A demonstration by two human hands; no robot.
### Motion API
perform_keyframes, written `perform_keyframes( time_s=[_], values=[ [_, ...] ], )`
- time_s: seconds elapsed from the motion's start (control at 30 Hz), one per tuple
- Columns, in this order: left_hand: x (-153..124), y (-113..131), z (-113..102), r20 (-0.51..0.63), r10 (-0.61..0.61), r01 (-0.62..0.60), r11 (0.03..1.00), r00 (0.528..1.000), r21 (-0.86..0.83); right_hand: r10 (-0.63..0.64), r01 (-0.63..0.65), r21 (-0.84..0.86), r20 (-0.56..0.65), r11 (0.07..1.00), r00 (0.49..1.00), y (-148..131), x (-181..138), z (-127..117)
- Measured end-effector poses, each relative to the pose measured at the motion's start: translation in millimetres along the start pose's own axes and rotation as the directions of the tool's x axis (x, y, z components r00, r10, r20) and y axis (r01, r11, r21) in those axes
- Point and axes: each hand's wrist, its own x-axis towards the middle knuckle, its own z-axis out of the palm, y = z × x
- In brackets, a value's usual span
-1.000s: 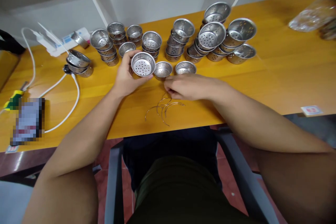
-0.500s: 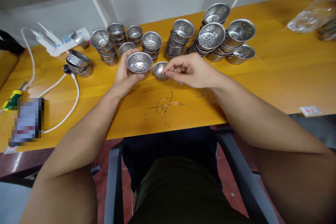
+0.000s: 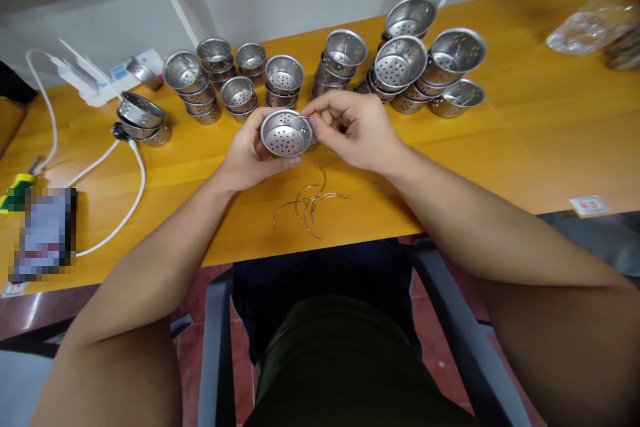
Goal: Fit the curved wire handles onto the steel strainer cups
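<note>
My left hand (image 3: pixel 250 152) is wrapped round a perforated metal cup (image 3: pixel 286 135), its open mouth tilted toward me. At the cup's right rim my right hand (image 3: pixel 353 128) pinches a thin curved wire (image 3: pixel 300 118), one end of which reaches over the mouth. Behind the held cup, a smaller metal cup is mostly hidden. On the table below my hands lies a loose pile of curved wires (image 3: pixel 313 200). Another wire is partly visible under my right wrist.
Stacks of perforated cups (image 3: pixel 285 77) line the back of the yellow table (image 3: pixel 530 147), with larger ones (image 3: pixel 400 67) at right. To the left are a power strip (image 3: pixel 125 73), a white cable (image 3: pixel 143 180), a screwdriver (image 3: pixel 17 190) and a blurred-out flat object (image 3: pixel 43 233). A plastic bag (image 3: pixel 580 27) lies far right.
My left hand has brought the cup rightward, in front of the smaller cup. My right hand has come up from the smaller cup to the held cup's rim, with a wire now showing in its fingers.
</note>
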Motion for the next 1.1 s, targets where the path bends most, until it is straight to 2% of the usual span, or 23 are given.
perform_keyframes(
  time_s=[0.17,0.47,0.6,0.7,0.8,0.87,0.97,1.03,1.1],
  values=[
    [-1.8,0.5,0.7,-0.020,-0.080,0.082,0.993,0.997,0.080,0.032,-0.032,-0.099,-0.001,0.995,0.999,-2.2,0.5,0.0],
    [-3.2,1.4,11.4,-0.034,-0.036,0.040,0.989,0.999,0.140,0.065,-0.070,-0.182,-0.033,0.981,0.997,-5.2,0.8,8.3],
    [-1.9,11.5,21.3,-0.047,-0.036,0.045,0.973,0.998,0.225,0.087,-0.093,-0.140,-0.052,0.986,0.995,-7.2,-1.8,17.9],
    [-1.8,22.1,27.1,-0.054,-0.046,0.058,0.967,0.997,0.248,0.054,-0.060,-0.082,-0.079,0.995,0.995,-6.6,-2.8,25.9],
    [-1.7,21.4,29.2,-0.060,0.005,0.009,0.975,0.998,0.224,0.013,-0.013,0.000,-0.104,1.000,0.994,-2.8,-0.8,27.5],
    [-1.1,12.0,28.1,-0.068,0.047,-0.035,0.984,0.997,0.177,-0.037,0.044,0.102,-0.069,0.994,0.997,1.1,2.2,22.6],
    [-0.2,-7.5,23.6,-0.086,0.094,-0.086,0.992,0.992,0.096,-0.162,0.123,0.313,0.101,0.942,0.982,7.0,7.0,10.3],
    [-0.4,-17.1,20.0,-0.080,0.111,-0.106,0.992,0.991,0.068,-0.205,0.103,0.420,0.205,0.902,0.957,9.9,8.8,3.8],
    [-1.1,-21.6,16.9,-0.061,0.124,-0.120,0.990,0.990,0.070,-0.195,0.056,0.470,0.252,0.881,0.948,12.0,9.2,1.6]
  ],
)
